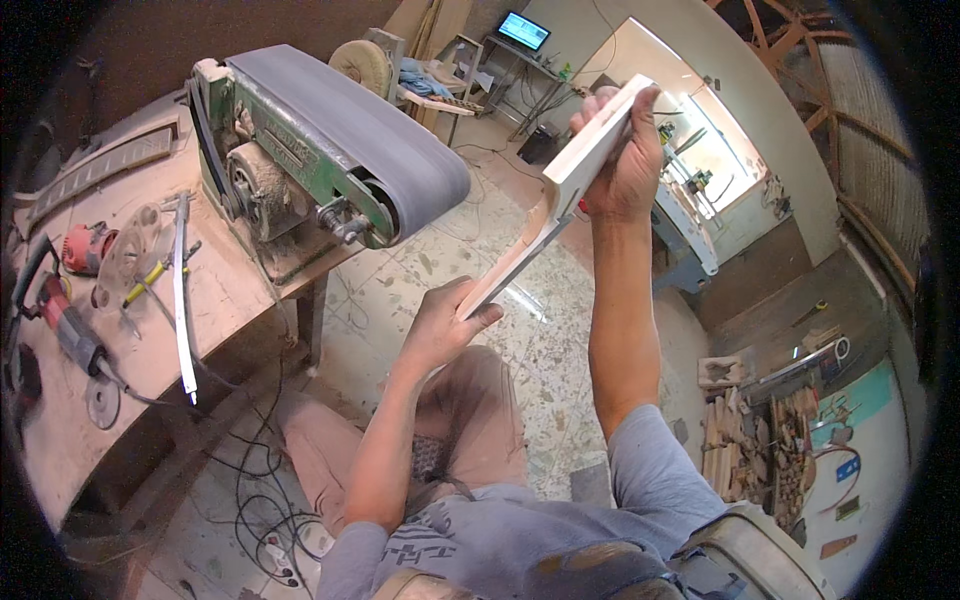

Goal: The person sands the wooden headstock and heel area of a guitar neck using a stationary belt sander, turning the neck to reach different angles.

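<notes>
Both my hands grip a pale, shaped wooden piece (532, 238), held up on a slant in front of me. My left hand (438, 326) is closed around its narrow lower end. Up at the wider far end, my right hand (622, 165) wraps around the wood with the thumb along one side. A step or notch shows partway along the piece, and a darker strip runs down its lower edge. To the left stands a green belt sander (300, 150) with a wide grey belt (350, 125); the wood is apart from it.
The dusty workbench (225, 345) carries an angle grinder (68, 325), a red power tool (85, 248) and a metal strip (180, 300). Black cables (265, 520) lie coiled on the floor. Wood offcuts (745, 450) are stacked at right. A lit monitor (523, 31) stands far back.
</notes>
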Tool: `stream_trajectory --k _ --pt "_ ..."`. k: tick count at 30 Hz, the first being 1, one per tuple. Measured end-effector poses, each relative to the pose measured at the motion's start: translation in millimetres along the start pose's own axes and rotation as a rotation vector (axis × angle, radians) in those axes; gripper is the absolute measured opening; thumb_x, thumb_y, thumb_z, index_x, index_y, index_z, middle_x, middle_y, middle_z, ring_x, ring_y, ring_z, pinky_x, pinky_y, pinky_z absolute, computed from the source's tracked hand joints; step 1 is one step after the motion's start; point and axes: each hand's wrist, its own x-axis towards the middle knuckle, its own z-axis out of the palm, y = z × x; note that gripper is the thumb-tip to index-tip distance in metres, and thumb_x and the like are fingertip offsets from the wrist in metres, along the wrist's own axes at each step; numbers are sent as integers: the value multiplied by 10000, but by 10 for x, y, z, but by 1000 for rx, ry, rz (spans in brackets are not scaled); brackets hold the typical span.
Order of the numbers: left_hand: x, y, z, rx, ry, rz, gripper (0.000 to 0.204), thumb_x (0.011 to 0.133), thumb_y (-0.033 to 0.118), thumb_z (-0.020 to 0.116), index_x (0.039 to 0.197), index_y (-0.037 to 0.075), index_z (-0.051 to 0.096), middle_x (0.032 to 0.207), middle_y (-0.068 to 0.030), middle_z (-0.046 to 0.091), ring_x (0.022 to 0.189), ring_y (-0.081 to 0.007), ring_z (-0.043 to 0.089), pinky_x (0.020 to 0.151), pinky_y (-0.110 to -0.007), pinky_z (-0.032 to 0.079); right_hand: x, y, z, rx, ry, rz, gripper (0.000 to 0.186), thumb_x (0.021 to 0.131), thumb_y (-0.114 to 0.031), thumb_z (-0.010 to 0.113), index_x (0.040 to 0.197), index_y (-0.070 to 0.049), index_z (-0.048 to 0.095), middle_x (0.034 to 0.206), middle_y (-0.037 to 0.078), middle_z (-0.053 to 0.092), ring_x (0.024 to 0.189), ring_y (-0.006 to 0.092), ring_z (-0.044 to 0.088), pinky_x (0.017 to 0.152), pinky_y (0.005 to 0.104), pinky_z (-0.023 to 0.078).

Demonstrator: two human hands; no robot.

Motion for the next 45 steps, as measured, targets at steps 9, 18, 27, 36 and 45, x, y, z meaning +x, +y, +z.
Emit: stream_trajectory --k 9,18,27,36,45 --pt "156 -176 -311 -18 216 89 361 821 313 751 1000 10 673 842 -199 654 760 -353 631 701 -399 484 -27 282 438 -85 182 -134 327 984 -379 550 970 -59 486 861 61 508 752 160 482 655 317 442" --pt "232 -431 -443 18 172 198 334 827 205 746 1095 27 659 776 -140 635 702 -219 618 668 -352 494 -16 395 539 -144 145 -176 315 966 -367 587 1038 -100 437 856 59 583 759 186 600 672 338 535" --pt "208 -600 -386 -96 163 219 379 824 189 745 1146 37 616 839 -128 659 687 -234 637 634 -355 518 -89 556 466 -236 204 -295 390 962 -319 613 1098 -60 355 858 76 566 729 196 585 652 338 522" --pt "236 -655 -360 -237 154 160 309 808 269 755 916 -6 666 776 -184 676 716 -361 651 665 -402 499 -151 563 487 -321 220 -350 463 949 -315 634 1101 -14 317 892 117 578 698 179 609 554 288 527" --pt "208 -615 -409 -271 54 114 276 831 265 726 831 -3 660 630 -145 607 584 -283 595 602 -373 467 -203 592 640 -431 274 -436 569 941 -316 644 1187 14 251 863 135 568 704 186 602 565 301 529"
